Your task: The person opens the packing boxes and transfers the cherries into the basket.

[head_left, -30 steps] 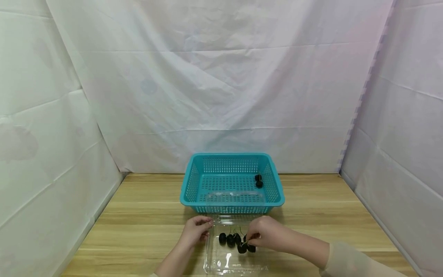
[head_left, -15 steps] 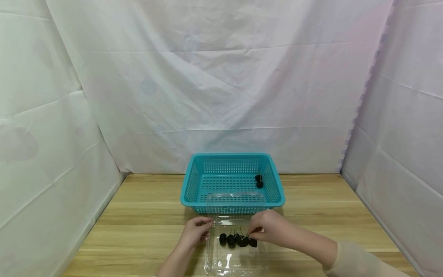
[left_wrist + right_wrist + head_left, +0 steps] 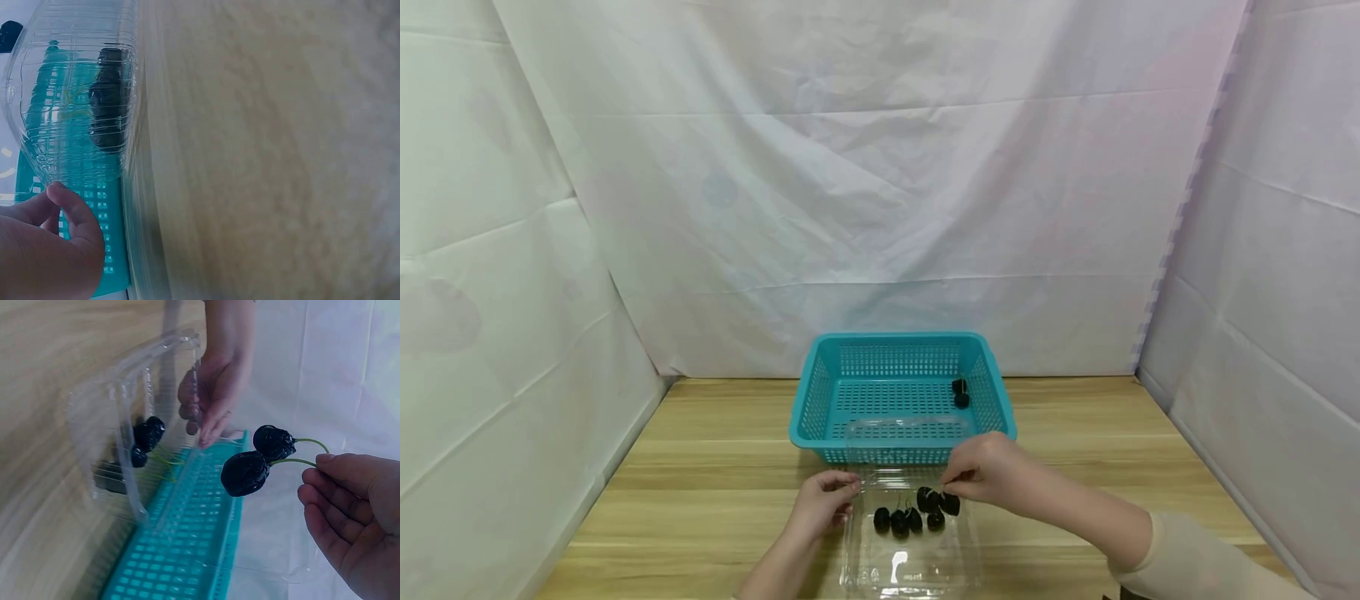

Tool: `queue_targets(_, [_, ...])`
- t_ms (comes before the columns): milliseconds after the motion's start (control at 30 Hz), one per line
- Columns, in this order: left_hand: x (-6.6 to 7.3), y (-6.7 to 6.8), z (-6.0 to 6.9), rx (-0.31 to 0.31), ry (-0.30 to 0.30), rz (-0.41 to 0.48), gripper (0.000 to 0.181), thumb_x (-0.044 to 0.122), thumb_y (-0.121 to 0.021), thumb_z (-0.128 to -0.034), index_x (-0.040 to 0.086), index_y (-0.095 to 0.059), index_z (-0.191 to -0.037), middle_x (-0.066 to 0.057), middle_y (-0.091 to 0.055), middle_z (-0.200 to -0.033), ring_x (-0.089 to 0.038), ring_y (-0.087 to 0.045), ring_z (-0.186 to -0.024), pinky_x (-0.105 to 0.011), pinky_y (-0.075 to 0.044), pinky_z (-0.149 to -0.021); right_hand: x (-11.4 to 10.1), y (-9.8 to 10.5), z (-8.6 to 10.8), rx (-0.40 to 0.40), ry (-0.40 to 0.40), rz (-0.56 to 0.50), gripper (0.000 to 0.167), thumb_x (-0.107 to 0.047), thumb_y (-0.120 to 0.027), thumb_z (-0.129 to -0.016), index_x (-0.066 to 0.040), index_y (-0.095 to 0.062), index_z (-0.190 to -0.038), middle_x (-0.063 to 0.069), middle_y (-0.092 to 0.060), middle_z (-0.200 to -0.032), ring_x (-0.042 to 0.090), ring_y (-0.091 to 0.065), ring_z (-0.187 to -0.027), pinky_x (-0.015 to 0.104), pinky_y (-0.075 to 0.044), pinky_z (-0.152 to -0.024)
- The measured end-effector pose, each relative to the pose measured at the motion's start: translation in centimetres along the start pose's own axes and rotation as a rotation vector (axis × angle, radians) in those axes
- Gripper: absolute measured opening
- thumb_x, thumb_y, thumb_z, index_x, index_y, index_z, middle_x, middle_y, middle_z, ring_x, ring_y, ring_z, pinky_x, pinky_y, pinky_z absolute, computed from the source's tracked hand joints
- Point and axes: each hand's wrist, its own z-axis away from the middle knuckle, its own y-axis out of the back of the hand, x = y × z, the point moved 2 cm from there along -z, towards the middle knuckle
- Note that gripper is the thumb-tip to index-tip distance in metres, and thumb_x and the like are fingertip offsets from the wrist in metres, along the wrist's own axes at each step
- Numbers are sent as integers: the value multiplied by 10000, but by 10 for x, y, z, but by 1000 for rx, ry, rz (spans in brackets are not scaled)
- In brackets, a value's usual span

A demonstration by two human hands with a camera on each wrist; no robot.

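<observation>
My right hand (image 3: 992, 475) pinches the thin green stems of two dark cherries (image 3: 245, 473) between thumb and forefinger. In the right wrist view they hang clear of the other cherries. Below them, several dark cherries (image 3: 900, 523) lie in a row in the clear plastic clamshell box (image 3: 917, 568). Its lid (image 3: 910, 429) is flipped back over the front rim of the blue basket. At the box's left edge my left hand (image 3: 820, 507) pinches the rim with thumb and fingers, also seen in the left wrist view.
The blue perforated basket (image 3: 820, 392) stands behind the box, with two dark cherries (image 3: 961, 400) in its right part. Wooden table surface (image 3: 715, 467) shows around both. White sheets (image 3: 880, 200) hang at the back and along both sides.
My right hand has raised the two cherries and moved them away from me, towards the basket; a cherry behind them now shows in the box. The left hand has stayed at the rim.
</observation>
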Motion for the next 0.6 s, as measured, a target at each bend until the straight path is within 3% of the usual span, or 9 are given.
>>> queue_targets(200, [2,0,1,8,-5,4,262,27,-678,-888,-137,-622,-1086,-13,-643,-795,-73,-553,-533,-169,-468,-471,-1,14,-3,21,13,43,127,9,-779,-786,-107,-767,-835,-53,-702,-803,0,-624,-724,90,-500,-621])
queue_targets(433, [2,-1,1,4,-12,22,205,10,-671,-886,-117,-637,-1042,-14,-634,-786,-75,-551,-536,-170,-471,-479,-1,31,-2,40,-36,41,125,-15,-779,-796,-123,-768,-857,-49,-702,-828,23,-625,-737,155,-528,-588])
queue_targets(600, [2,0,1,6,-12,17,210,16,-673,-884,-115,-636,-1044,-23,-629,-782,-73,-554,-533,-173,-478,-482,-1,43,-3,78,-12,33,105,-21,-771,-809,-105,-763,-871,-28,-706,-847,55,-637,-765,160,-536,-615])
